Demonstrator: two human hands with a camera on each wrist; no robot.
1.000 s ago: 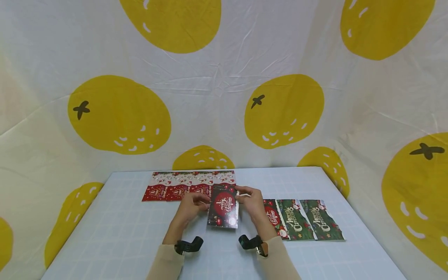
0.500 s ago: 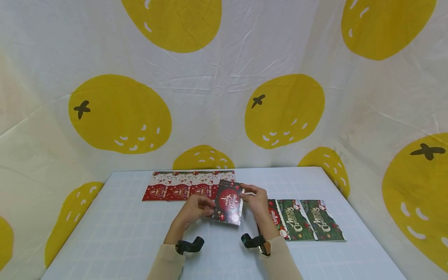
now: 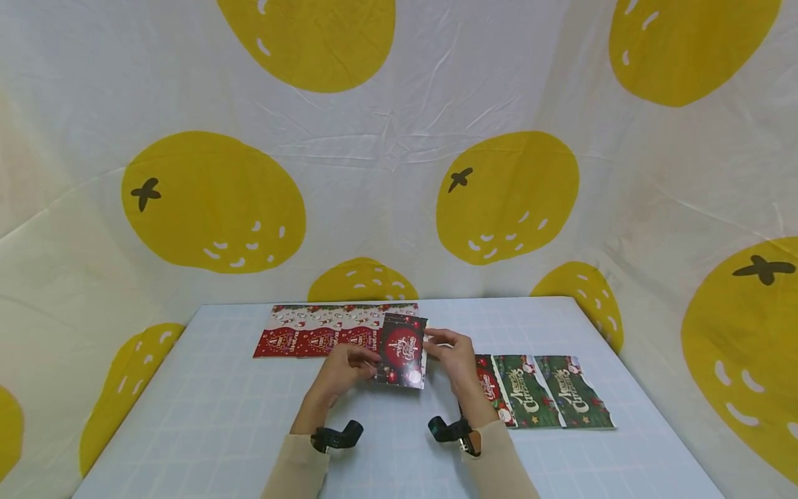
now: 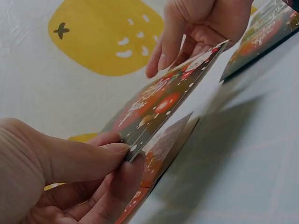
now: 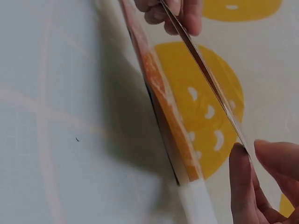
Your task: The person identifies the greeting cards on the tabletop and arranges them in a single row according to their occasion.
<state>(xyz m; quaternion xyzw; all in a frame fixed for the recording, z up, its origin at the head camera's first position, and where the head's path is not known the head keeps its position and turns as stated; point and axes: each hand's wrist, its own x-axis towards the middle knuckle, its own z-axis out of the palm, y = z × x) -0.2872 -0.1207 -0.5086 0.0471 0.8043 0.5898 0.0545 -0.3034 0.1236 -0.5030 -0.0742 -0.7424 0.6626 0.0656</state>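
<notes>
In the head view, a dark Christmas card point(image 3: 401, 352) with a red round ornament printed on it is held above the table, printed side toward me. My left hand point(image 3: 343, 371) pinches its lower left edge between thumb and fingers, as the left wrist view shows at the near corner of the card point(image 4: 159, 100). My right hand point(image 3: 455, 357) has thumb and fingertips on either side of the card's right edge. Edge on in the right wrist view, the card point(image 5: 205, 67) shows a thin gap between its folded leaves.
Behind the held card, several red-and-white Christmas cards point(image 3: 280, 341) lie overlapping in a row along the table's back edge. At the right lie two green Christmas cards point(image 3: 575, 394) and a red-and-dark card point(image 3: 489, 381) partly behind the right forearm. A fruit-print curtain point(image 3: 374, 208) closes off the back.
Both hands keep hold of the card. It has moved up and away toward the back row, tilting on the way and now standing nearly straight again. The right hand has shifted slightly right.
</notes>
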